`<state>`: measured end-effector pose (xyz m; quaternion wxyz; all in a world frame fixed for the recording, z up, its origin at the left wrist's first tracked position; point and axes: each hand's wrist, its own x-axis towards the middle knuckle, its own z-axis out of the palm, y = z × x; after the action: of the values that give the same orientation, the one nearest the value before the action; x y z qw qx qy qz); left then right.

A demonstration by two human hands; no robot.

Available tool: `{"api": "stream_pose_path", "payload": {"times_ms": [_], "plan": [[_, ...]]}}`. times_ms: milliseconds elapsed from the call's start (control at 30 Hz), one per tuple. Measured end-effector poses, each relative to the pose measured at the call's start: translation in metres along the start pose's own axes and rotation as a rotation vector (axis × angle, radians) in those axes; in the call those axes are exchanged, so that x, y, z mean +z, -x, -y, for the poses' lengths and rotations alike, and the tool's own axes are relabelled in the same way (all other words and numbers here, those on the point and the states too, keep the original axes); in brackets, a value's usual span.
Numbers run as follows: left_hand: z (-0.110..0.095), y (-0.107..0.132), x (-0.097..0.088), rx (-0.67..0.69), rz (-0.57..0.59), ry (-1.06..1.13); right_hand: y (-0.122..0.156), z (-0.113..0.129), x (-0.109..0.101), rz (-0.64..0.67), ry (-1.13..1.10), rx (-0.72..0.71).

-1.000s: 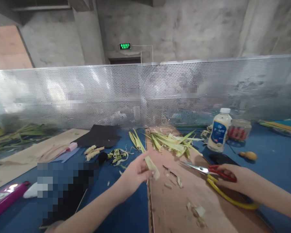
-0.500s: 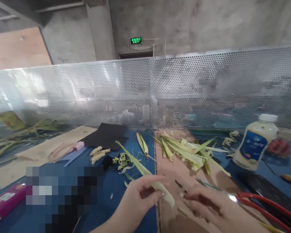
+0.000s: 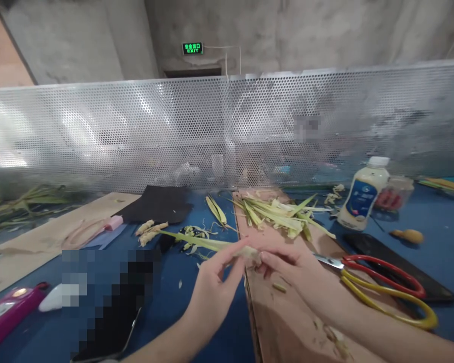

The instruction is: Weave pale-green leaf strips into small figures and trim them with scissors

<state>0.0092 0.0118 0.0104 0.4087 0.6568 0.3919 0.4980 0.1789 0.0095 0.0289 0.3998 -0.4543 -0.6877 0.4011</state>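
My left hand point(image 3: 214, 285) grips a long pale-green leaf strip point(image 3: 196, 240) between thumb and fingers. Its narrow tip points left, over the blue table. The wide pale end lies between both hands, where my right hand point(image 3: 293, 264) pinches it with thumb and fingertips. Fingers partly cover that end. Below the hands is a brown cardboard sheet point(image 3: 283, 327) with a small cut piece point(image 3: 279, 288) on it. Scissors point(image 3: 340, 263) with one red and one yellow handle lie just right of my right hand, partly behind my forearm.
A pile of leaf strips point(image 3: 283, 218) lies on the cardboard's far part. A milky bottle point(image 3: 361, 196) and a black flat object point(image 3: 427, 285) stand right. Left are black paper point(image 3: 155, 204), ginger-like pieces point(image 3: 150, 232) and a magenta device point(image 3: 13, 317). A perforated metal screen point(image 3: 189, 126) rises behind.
My right hand has come to the leaf's wide end and now pinches it. The leaf has swung flatter, its tip lower and further left. The view has shifted right.
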Motion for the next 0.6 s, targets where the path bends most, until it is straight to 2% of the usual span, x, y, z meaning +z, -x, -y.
{"api": "stream_pose_path", "payload": {"times_ms": [100,167,267,300,367,433,467,533,600], "plan": [[-0.006,-0.002,-0.004,0.026,0.003,0.048,-0.012,0.003,-0.001,-0.092,-0.054,-0.017],[-0.016,-0.003,-0.011,-0.019,0.031,0.079,-0.018,0.007,-0.005,-0.131,-0.110,-0.015],[-0.043,-0.002,-0.028,-0.145,0.122,0.015,-0.021,0.019,-0.014,-0.186,-0.079,-0.061],[-0.054,-0.001,-0.034,-0.133,0.125,-0.010,-0.019,0.024,-0.018,-0.206,-0.020,-0.106],[-0.076,0.000,-0.044,-0.032,0.069,-0.069,-0.014,0.037,-0.024,-0.222,0.169,-0.233],[-0.093,-0.001,-0.047,0.180,-0.030,-0.274,-0.008,0.051,-0.029,-0.186,0.358,-0.341],[-0.098,-0.003,-0.046,0.291,-0.035,-0.421,-0.005,0.058,-0.030,-0.156,0.439,-0.380],[-0.103,-0.007,-0.039,0.434,0.044,-0.647,0.001,0.069,-0.030,-0.078,0.546,-0.421],[-0.101,-0.011,-0.029,0.375,0.183,-0.653,0.006,0.075,-0.028,-0.011,0.581,-0.414]]}}
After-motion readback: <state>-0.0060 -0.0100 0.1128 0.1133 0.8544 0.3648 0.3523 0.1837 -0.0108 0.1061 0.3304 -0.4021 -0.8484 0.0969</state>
